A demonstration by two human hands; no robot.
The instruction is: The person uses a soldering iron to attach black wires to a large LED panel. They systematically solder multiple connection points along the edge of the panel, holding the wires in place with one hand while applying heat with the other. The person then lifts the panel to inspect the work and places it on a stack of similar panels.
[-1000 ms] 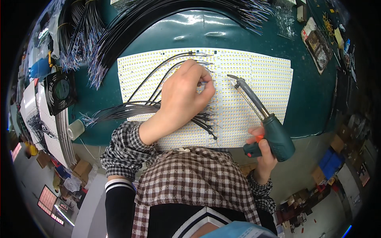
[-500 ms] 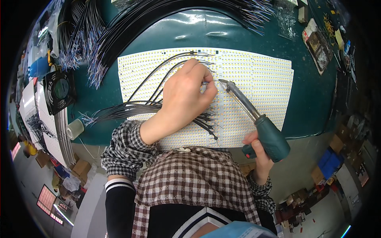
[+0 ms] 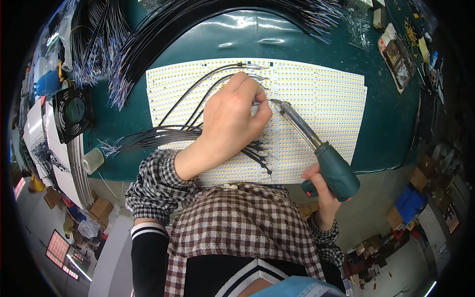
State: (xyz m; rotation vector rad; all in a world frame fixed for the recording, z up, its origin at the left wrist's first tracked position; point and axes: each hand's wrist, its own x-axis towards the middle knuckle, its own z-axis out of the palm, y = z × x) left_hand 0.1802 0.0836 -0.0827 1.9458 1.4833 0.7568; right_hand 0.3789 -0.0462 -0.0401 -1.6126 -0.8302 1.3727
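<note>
While right hand (image 3: 316,185) grips | soldering iron (image 3: 316,148): teal handle, metal barrel

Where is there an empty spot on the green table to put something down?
Bare green mat lies right of the LED panel, and a strip above it under the black wire bundle. Crowded: the left side by the fan, and around the left hand.

There is one view, from a wide fisheye camera on the person's head, looking steeply down at the bench (image 3: 396,123) from close above. The white LED panel (image 3: 321,94) fills the middle of the picture, and straight edges around it bend toward the dark round rim. Below the panel, the wearer's own checked shirt (image 3: 237,222) and forearms enter from the lower edge, very near the lens.
</note>
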